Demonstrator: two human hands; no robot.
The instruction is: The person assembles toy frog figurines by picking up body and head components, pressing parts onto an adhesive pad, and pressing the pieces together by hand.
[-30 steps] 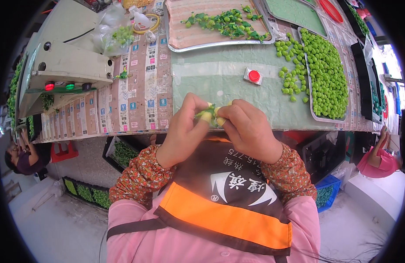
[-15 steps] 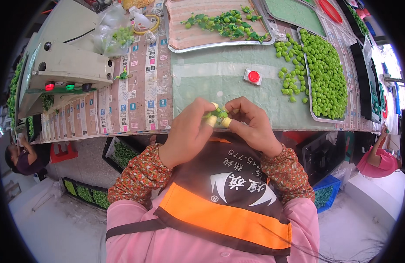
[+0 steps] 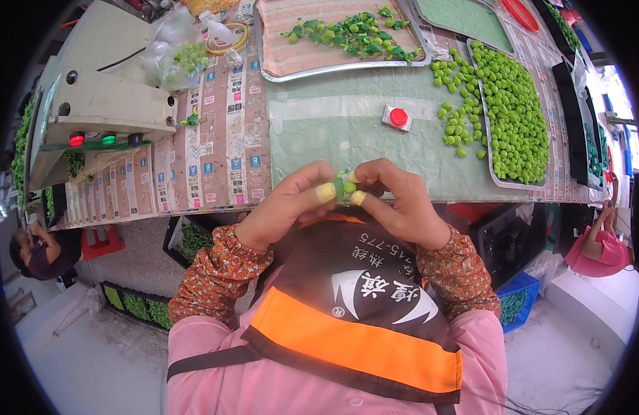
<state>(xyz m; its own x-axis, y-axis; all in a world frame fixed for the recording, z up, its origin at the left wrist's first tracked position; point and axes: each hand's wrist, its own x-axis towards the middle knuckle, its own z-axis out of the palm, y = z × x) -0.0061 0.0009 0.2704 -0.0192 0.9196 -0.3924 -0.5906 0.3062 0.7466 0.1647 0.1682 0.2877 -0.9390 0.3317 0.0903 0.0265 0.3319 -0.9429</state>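
Just over the table's near edge, my two hands meet around a small green piece (image 3: 349, 187), which has a round ball and leaf-like bits. My left hand (image 3: 281, 204) pinches its left side between thumb and forefinger. From the other side, the thumb and fingers of my right hand (image 3: 402, 200) close on the ball. Yellow wraps cover several of my fingertips. Beyond my hands, a small red round pot (image 3: 398, 117) sits on the green sheet (image 3: 319, 128). Similar leafy green pieces (image 3: 364, 34) lie in a pink-lined metal tray (image 3: 312, 74).
At the right, a metal tray (image 3: 497, 181) is heaped with green balls (image 3: 516, 111), and loose ones (image 3: 461, 124) lie beside it. A pale machine (image 3: 101, 104) with coloured buttons stands at the left, near a plastic bag (image 3: 171, 55). Two other people (image 3: 43, 252) work farther off, left and right.
My left hand has shifted slightly left and its thumb has drawn back from my right fingers. The green piece between my fingertips now shows more clearly.
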